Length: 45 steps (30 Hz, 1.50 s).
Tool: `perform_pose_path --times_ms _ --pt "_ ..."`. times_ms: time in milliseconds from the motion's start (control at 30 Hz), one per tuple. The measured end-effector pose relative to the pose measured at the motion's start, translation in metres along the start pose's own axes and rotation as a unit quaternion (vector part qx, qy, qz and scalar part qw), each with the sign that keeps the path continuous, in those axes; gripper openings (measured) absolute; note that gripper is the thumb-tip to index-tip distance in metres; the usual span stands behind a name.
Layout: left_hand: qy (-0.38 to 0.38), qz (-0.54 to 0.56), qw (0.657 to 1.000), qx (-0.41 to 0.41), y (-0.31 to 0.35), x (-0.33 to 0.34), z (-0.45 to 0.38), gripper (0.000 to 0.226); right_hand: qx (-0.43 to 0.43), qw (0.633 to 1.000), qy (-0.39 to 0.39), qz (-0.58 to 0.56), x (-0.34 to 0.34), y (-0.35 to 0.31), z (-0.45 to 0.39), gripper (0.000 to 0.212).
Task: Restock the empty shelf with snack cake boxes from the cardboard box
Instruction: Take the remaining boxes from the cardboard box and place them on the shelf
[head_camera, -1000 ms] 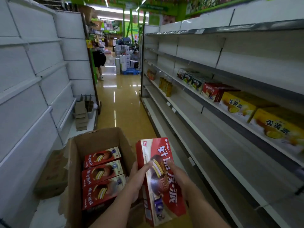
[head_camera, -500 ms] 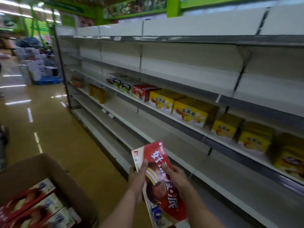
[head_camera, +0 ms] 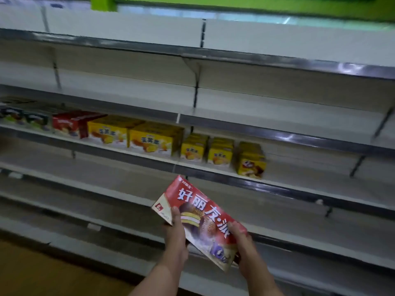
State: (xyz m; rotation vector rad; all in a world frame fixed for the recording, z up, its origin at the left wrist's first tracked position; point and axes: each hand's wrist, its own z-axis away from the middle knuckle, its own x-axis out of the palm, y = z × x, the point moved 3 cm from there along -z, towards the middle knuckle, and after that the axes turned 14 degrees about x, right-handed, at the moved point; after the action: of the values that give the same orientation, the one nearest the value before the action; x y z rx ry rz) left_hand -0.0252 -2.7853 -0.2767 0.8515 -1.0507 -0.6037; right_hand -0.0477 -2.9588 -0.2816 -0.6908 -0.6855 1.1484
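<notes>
Your left hand (head_camera: 175,238) and right hand (head_camera: 245,251) both clamp the red box (head_camera: 201,221), fingers wrapped over its edges. You hold it tilted, near you, in front of a bare shelf (head_camera: 277,212). Yellow boxes (head_camera: 154,139) sit on the shelf above, far left.

2 bare forearms reach in from the bottom edge, ending in the left hand (head_camera: 176,242) and right hand (head_camera: 249,255), with no sleeves, gloves or jewellery visible.
</notes>
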Motion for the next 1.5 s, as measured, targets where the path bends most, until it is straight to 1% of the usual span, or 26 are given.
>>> perform_pose_path --times_ms 100,133,167,233,267,300,333,400,433,467,533,600,667,733,800,867,933,1000,1067,1133,1233,1267,1333,1433,1500 --pt "-0.062 -0.004 0.998 -0.026 -0.014 0.032 0.011 0.048 -0.023 0.997 0.025 -0.071 -0.042 -0.011 0.009 0.08" --pt "-0.076 -0.009 0.997 -0.025 -0.018 0.043 0.014 0.047 -0.029 0.995 0.037 -0.089 -0.058 -0.017 0.013 0.082" --pt "-0.079 -0.014 0.997 -0.018 -0.021 0.05 0.015 0.05 -0.036 0.993 0.053 -0.1 -0.073 -0.023 0.014 0.077" --pt "-0.066 -0.043 0.997 0.004 -0.027 0.065 0.013 0.075 -0.049 0.991 0.077 -0.102 -0.106 -0.037 0.027 0.066" --pt "-0.065 -0.076 0.995 0.016 -0.027 0.071 0.014 0.086 -0.055 0.991 0.081 -0.095 -0.119 -0.043 0.03 0.065" --pt "-0.073 -0.111 0.991 0.03 -0.028 0.082 0.016 0.085 -0.062 0.991 0.082 -0.084 -0.134 -0.049 0.034 0.065" --pt "-0.081 -0.145 0.985 0.047 -0.029 0.09 0.02 0.073 -0.067 0.992 0.078 -0.076 -0.146 -0.055 0.037 0.064" --pt "-0.101 -0.178 0.977 0.063 -0.035 0.113 0.032 0.039 -0.083 0.99 0.089 -0.075 -0.17 -0.066 0.04 0.06" --pt "-0.107 -0.187 0.974 0.069 -0.04 0.124 0.035 0.032 -0.088 0.988 0.101 -0.079 -0.18 -0.071 0.041 0.06" --pt "-0.115 -0.199 0.971 0.074 -0.046 0.137 0.043 0.029 -0.093 0.986 0.112 -0.078 -0.193 -0.076 0.042 0.061" --pt "-0.134 -0.225 0.961 0.091 -0.059 0.16 0.052 0.032 -0.111 0.983 0.124 -0.074 -0.216 -0.085 0.045 0.059" --pt "-0.15 -0.256 0.95 0.102 -0.072 0.178 0.056 0.036 -0.128 0.981 0.137 -0.058 -0.239 -0.093 0.047 0.05" --pt "-0.156 -0.297 0.933 0.128 -0.085 0.199 0.06 0.033 -0.137 0.979 0.146 -0.044 -0.263 -0.101 0.047 0.045" --pt "-0.153 -0.346 0.913 0.152 -0.099 0.22 0.06 0.038 -0.146 0.977 0.154 -0.033 -0.284 -0.109 0.044 0.046" --pt "-0.146 -0.372 0.902 0.166 -0.108 0.24 0.063 0.044 -0.158 0.972 0.168 -0.036 -0.301 -0.116 0.038 0.053" --pt "-0.143 -0.364 0.903 0.179 -0.112 0.26 0.072 0.043 -0.167 0.965 0.196 -0.042 -0.316 -0.125 0.033 0.058" --pt "-0.145 -0.346 0.908 0.185 -0.114 0.275 0.079 0.04 -0.168 0.959 0.227 -0.035 -0.328 -0.135 0.027 0.053" --pt "-0.156 -0.325 0.914 0.186 -0.117 0.291 0.085 0.04 -0.168 0.958 0.232 -0.029 -0.341 -0.145 0.02 0.049" --pt "-0.167 -0.312 0.916 0.189 -0.119 0.305 0.086 0.047 -0.172 0.957 0.233 -0.02 -0.35 -0.155 0.013 0.047" --pt "-0.173 -0.316 0.912 0.195 -0.12 0.318 0.082 0.05 -0.173 0.955 0.24 -0.006 -0.356 -0.165 0.004 0.047" --pt "-0.179 -0.313 0.912 0.198 -0.126 0.334 0.068 0.044 -0.173 0.945 0.276 0.036 -0.365 -0.183 -0.013 0.047" --pt "-0.177 -0.305 0.915 0.198 -0.127 0.338 0.062 0.042 -0.166 0.946 0.275 0.049 -0.368 -0.19 -0.019 0.047" --pt "-0.169 -0.291 0.922 0.191 -0.13 0.347 0.049 0.039 -0.154 0.955 0.249 0.039 -0.369 -0.203 -0.029 0.046" --pt "-0.167 -0.267 0.932 0.179 -0.132 0.364 0.026 0.035 -0.161 0.963 0.215 0.012 -0.367 -0.223 -0.042 0.045" --pt "-0.174 -0.262 0.932 0.182 -0.132 0.378 0.01 0.033 -0.171 0.962 0.212 0.001 -0.367 -0.236 -0.056 0.044"
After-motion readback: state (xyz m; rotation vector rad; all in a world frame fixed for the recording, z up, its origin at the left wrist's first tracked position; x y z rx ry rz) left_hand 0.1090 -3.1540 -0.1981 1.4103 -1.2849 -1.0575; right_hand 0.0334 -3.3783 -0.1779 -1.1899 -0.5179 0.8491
